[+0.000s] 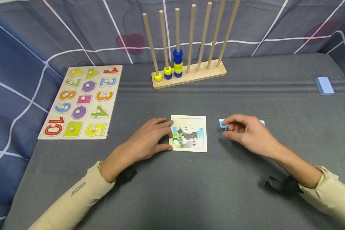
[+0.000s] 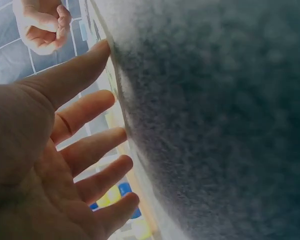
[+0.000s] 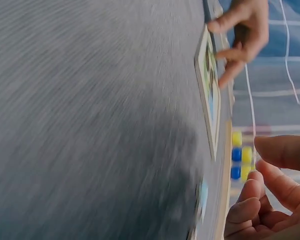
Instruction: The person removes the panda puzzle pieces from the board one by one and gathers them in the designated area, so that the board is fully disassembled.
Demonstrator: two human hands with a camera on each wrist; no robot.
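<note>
A small wooden puzzle tray (image 1: 189, 117) lies flat, with several fitted jigsaw pieces (image 1: 189, 136) showing green, blue, black and white across its lower part. My left hand (image 1: 149, 139) rests its fingertips along the tray's left edge, fingers spread and thumb at the lower corner. To the tray's right, my right hand (image 1: 245, 132) hovers with loosely curled fingers and nothing visible between thumb and forefinger (image 3: 280, 182). Beneath it lie loose blue puzzle pieces (image 1: 222, 123), partly hidden by the hand; a pale blue piece (image 3: 204, 200) shows below the fingers in the right wrist view.
A wooden number-and-shape board (image 1: 74, 116) with knobbed pieces lies at the left. Behind the tray stands a peg rack (image 1: 195, 74) with yellow and blue beads on three pegs. A light blue block (image 1: 324, 86) sits far right. Checked cloth (image 1: 247, 28) hangs behind.
</note>
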